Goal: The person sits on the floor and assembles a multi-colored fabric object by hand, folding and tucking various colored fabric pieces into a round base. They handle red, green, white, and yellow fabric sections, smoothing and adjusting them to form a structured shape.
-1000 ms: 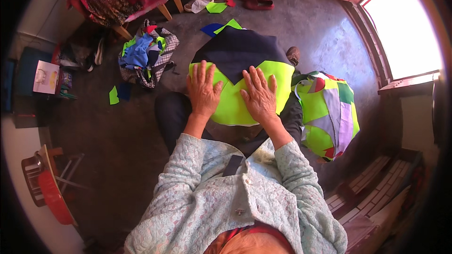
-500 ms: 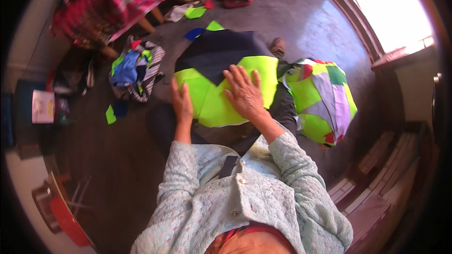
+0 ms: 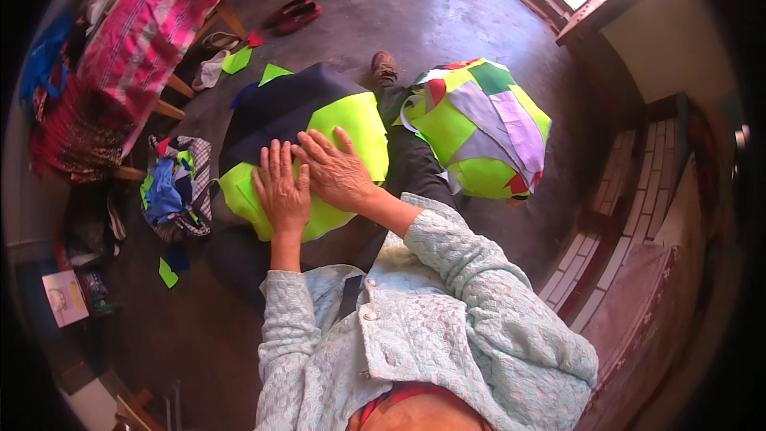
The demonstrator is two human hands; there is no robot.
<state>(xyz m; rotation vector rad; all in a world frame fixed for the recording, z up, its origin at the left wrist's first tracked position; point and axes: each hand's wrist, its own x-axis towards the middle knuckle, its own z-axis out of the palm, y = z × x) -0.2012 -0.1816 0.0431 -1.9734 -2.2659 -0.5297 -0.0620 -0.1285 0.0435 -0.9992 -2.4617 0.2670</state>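
In front of me lies a rounded piece of fabric patchwork (image 3: 271, 121), dark navy on the far part and neon yellow-green on the near part. My left hand (image 3: 284, 193) rests flat on its near yellow-green part, fingers stretched out. My right hand (image 3: 339, 172) lies flat just beside it, its fingertips close to the left hand's. Neither hand grips anything. To the right, by my leg, stands a bulging patchwork bundle (image 3: 479, 128) in yellow-green, grey, lilac, green and red. What lies under the fabric is hidden.
Left of the patchwork sits a striped bag (image 3: 198, 161) filled with cloth scraps. A small green scrap (image 3: 167, 273) lies on the floor near it. A table with a pink checked cloth (image 3: 159, 40) stands far left, dark red shoes (image 3: 294, 16) beyond. At right is a slatted bench (image 3: 638, 199).
My left hand has moved from the fabric's left edge onto its yellow-green part, next to my right hand. The view has turned, so the surroundings appear shifted and tilted.
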